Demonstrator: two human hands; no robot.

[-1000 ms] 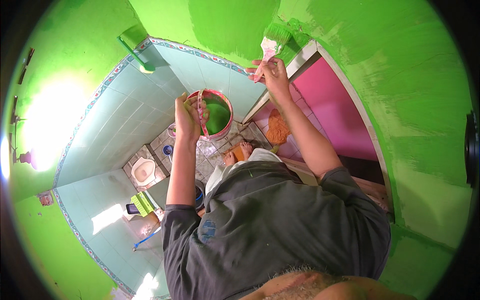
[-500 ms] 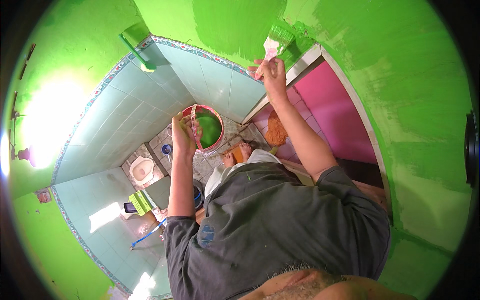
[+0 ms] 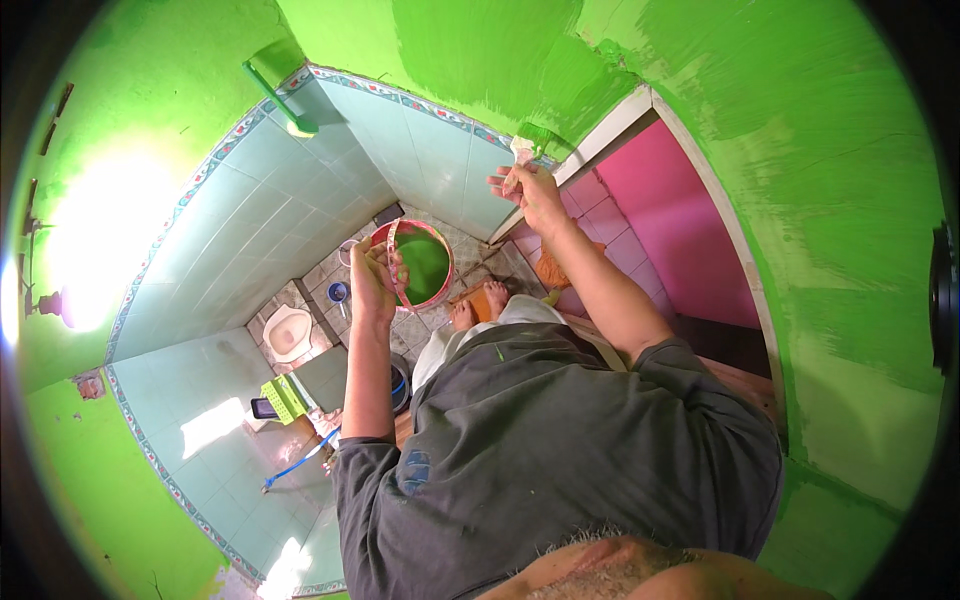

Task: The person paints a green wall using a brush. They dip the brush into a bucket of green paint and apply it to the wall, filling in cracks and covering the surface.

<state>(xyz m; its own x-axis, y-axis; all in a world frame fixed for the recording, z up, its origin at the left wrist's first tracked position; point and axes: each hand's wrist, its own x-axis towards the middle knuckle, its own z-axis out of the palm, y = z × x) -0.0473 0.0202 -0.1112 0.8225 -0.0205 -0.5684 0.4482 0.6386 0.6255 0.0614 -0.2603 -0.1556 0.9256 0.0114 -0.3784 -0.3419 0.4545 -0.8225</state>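
Note:
My right hand [image 3: 537,195] grips a paintbrush [image 3: 522,150] by its handle, fingers partly spread around it. Its bristles are green and meet the wall near the tile border, beside the door frame's upper corner. Lower and to the left, my left hand [image 3: 374,284] is closed at the side of a red-rimmed paint bucket [image 3: 452,262], fingers curled over the pale pink strip across its mouth. Green paint fills the bucket. Darker fresh-looking green paint [image 3: 480,50] covers parts of the lighter green wall above the tiles.
A white door frame [image 3: 610,130] borders a pink surface [image 3: 680,220] at right. Below are my bare feet [image 3: 480,305], an orange cloth [image 3: 550,272], a squat toilet [image 3: 288,333] and a blue dipper [image 3: 337,293]. A green-handled brush [image 3: 275,95] hangs on the left wall.
My right hand has brought the paintbrush down and left along the wall, from above the door frame's corner to the tile border. The left hand and bucket have shifted slightly down and right.

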